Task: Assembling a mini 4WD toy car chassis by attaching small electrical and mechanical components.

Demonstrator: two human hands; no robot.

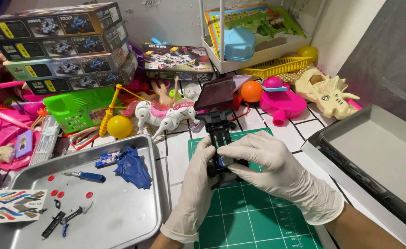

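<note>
Both gloved hands gripped a black toy car chassis [221,152] above the green cutting mat [253,216]. The left hand [196,184] wrapped its near side; the right hand's [272,163] fingers [239,146] curled closed over its top.

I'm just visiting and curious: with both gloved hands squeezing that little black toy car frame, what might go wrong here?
The right hand and left hand grip the small black car chassis together; it might slip or snap. Tiny red and black parts loose in the metal tray could scatter if bumped.
</note>
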